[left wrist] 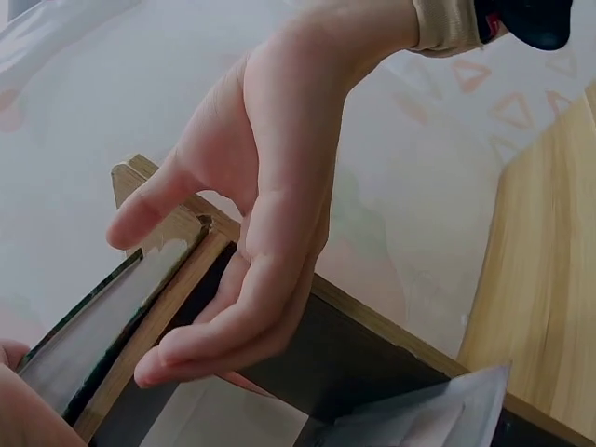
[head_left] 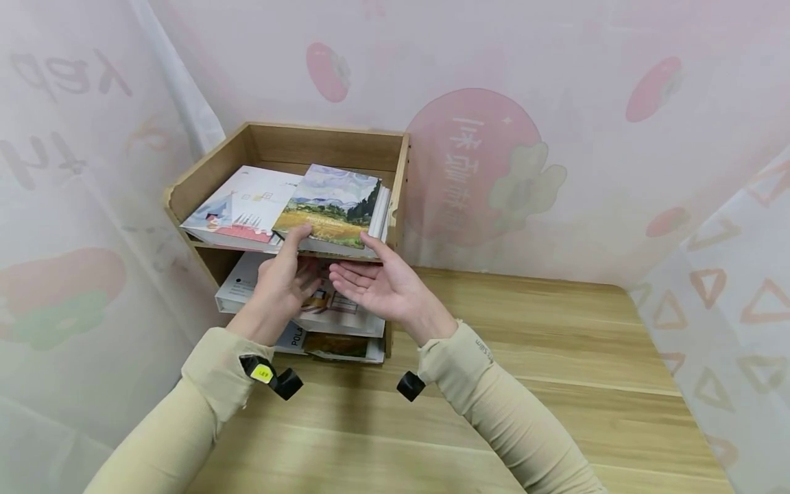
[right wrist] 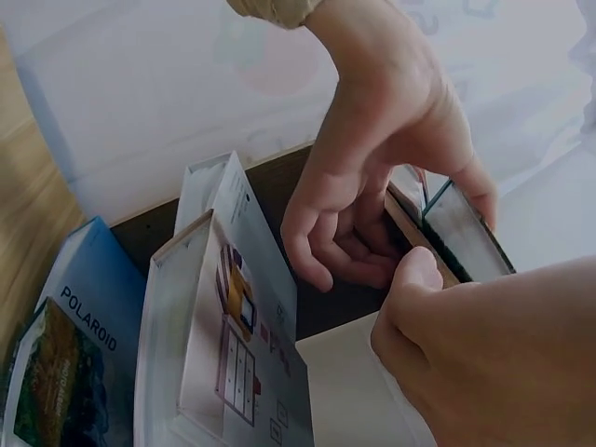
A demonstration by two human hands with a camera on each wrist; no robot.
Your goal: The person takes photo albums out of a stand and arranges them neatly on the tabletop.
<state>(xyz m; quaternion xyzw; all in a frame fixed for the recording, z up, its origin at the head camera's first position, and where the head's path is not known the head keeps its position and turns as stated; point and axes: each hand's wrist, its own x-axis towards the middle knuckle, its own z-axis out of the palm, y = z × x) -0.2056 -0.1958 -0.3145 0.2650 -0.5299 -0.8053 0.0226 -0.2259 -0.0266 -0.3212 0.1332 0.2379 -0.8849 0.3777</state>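
Observation:
A hardcover book with a painted landscape cover [head_left: 333,202] lies in the top tier of a wooden shelf [head_left: 327,143], its front edge near the tier's front. My left hand [head_left: 280,285] rests its thumb at that book's near left corner, with loosely bent fingers below the tier board. My right hand [head_left: 395,291] has its thumb at the near right corner, its fingers extended below the board. The left wrist view shows the right hand [left wrist: 279,186] beside the book's edge [left wrist: 121,312]; the right wrist view shows the left hand [right wrist: 382,158] there, thumb against the cover.
A white illustrated book [head_left: 247,199] lies left of the landscape book. White books [head_left: 345,312] fill the middle tier. A blue POLAROID book [right wrist: 88,298] sits on the bottom tier. Wooden tabletop [head_left: 524,343] extends right; printed curtains [head_left: 586,137] surround it.

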